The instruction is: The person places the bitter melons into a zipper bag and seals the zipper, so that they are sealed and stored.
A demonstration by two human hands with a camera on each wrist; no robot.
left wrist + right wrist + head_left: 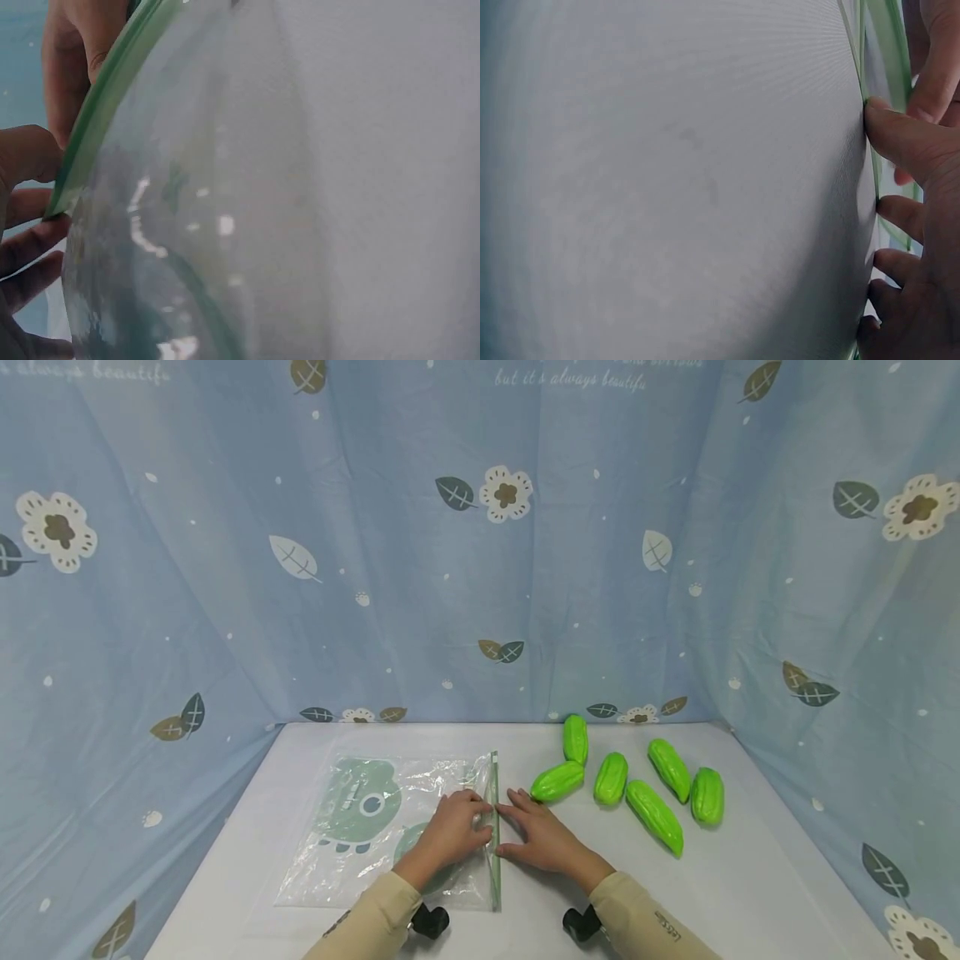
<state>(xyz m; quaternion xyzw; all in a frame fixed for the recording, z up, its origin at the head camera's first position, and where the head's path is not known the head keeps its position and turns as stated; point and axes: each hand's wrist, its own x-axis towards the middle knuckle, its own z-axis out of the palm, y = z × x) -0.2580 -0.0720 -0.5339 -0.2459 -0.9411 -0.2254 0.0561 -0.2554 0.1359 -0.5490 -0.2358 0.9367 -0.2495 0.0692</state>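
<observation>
A clear zip bag [360, 868] with a green cartoon print lies flat on the left half of the table, its green-edged zip strip [495, 885] facing right. From the left, my left hand [453, 827] touches that strip, thumb and fingers spread apart. My right hand [543, 835] meets the strip from the other side. In the right wrist view, its thumb [896, 135] and fingertips [896, 214] rest along the edge, spaced apart. Two green-edged layers show there with a gap between them. Parts of the left fingers [30, 247] are hidden behind the bag edge in the left wrist view.
Several glossy bright-green, ridged, gourd-like pieces lie on the right of the white table [585, 927]; the nearest gourd-like piece [557, 782] is just beyond my right fingertips. A blue patterned curtain [420, 577] surrounds the table's back and sides.
</observation>
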